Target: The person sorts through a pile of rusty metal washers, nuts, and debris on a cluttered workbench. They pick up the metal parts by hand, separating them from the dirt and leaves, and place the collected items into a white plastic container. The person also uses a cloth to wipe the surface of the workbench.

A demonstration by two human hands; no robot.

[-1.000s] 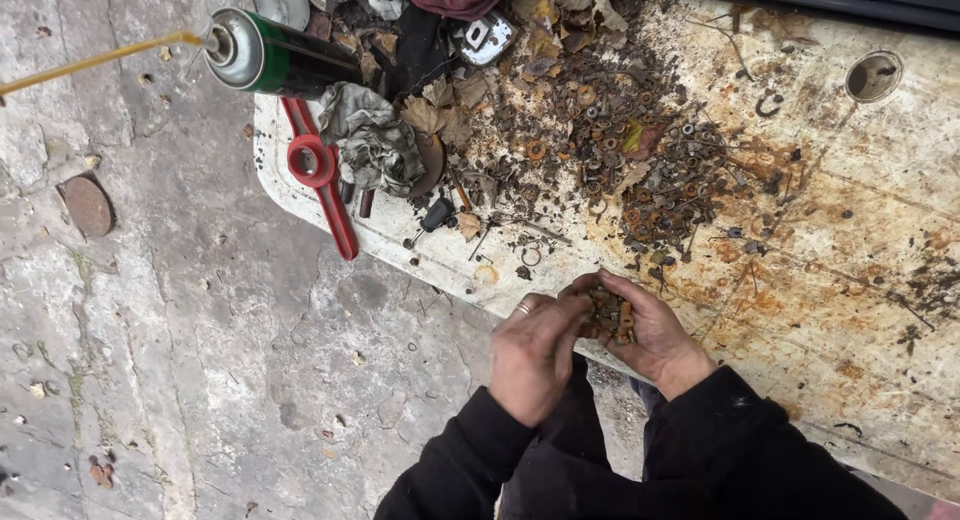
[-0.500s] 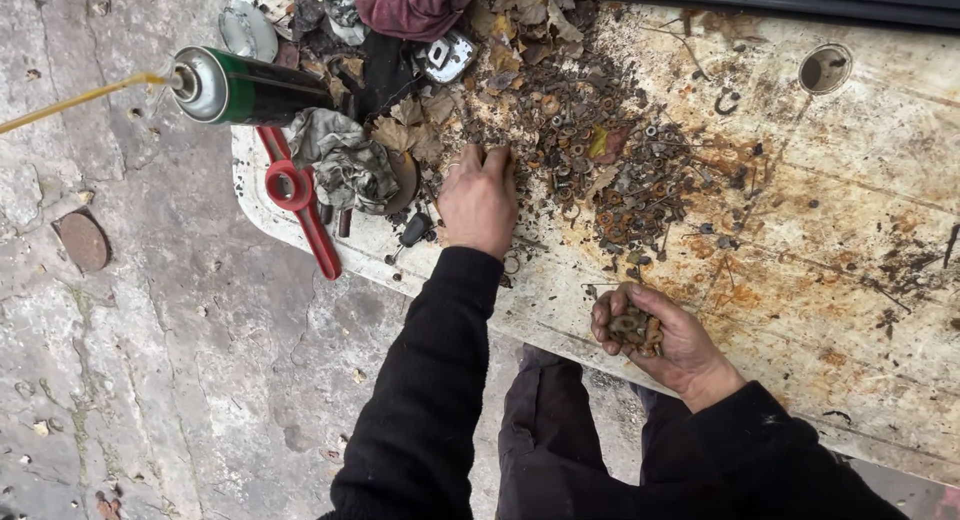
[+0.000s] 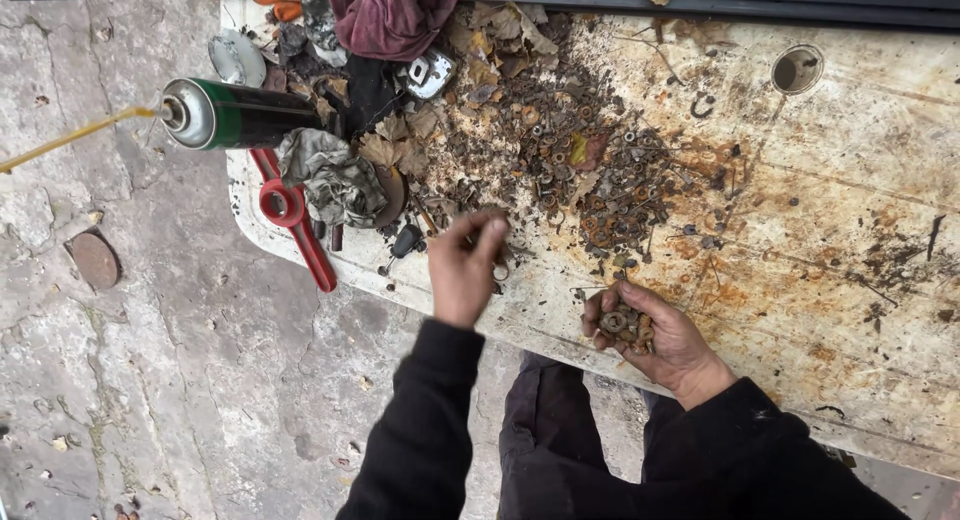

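Observation:
A heap of rusty nuts and washers [image 3: 590, 180] mixed with dry leaves lies on a stained white board [image 3: 850, 280]. My left hand [image 3: 462, 272] hovers over the near edge of the heap. Its fingertips are pinched together around what looks like a small rusty washer [image 3: 498, 272]. My right hand [image 3: 650, 332] rests palm up near the board's front edge and is cupped around a handful of rusty nuts and washers [image 3: 622, 322]. Both sleeves are black.
A green spray can [image 3: 240, 115] with a yellow straw lies at the board's left end. Beside it are a red plastic tool [image 3: 292, 220], a crumpled grey rag [image 3: 335, 180] and a maroon cloth [image 3: 390, 15]. The board has a round hole [image 3: 797, 70]. A stone floor [image 3: 150, 380] lies to the left.
My left hand left the right hand, reached into the heap, and has now drawn back a little with its fingers pinched. The right hand stayed cupped and holds its handful.

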